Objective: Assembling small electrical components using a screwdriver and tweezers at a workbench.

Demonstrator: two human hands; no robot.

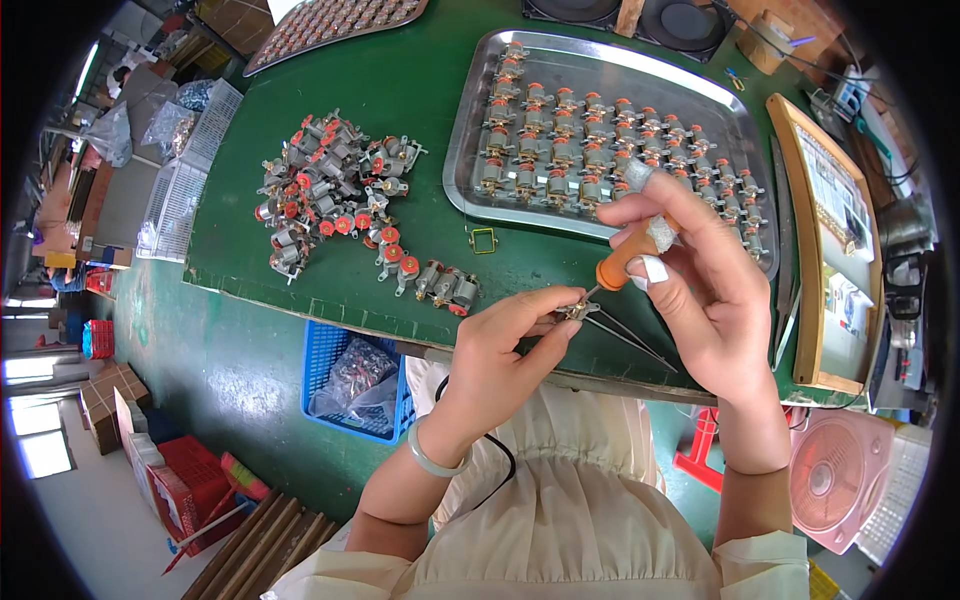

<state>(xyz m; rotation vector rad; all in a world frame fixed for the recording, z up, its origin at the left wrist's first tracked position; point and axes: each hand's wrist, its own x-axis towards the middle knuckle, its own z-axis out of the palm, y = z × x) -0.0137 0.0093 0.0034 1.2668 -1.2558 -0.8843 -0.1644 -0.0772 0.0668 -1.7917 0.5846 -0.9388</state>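
Between the fingertips of my left hand (515,335), closed in a pinch, is a small metal component (575,311). My right hand (715,290), with whitish wraps on some fingers, is closed around a screwdriver (622,265) with an orange handle. Its thin shaft points down and left, and the tip meets the component or is right at it; my fingers partly hide the spot. Below the hands, a pair of dark tweezers (640,345) extends toward the table's front edge. A small yellowish wire frame (483,240) lies on the green table beyond my left hand.
A metal tray (465,150) holds rows of small motor-like parts with red tops. Left of it is a loose pile of similar parts (325,185), trailing toward my left hand. A wooden frame (815,250) stands at right. A blue basket (318,375) sits below the table edge.
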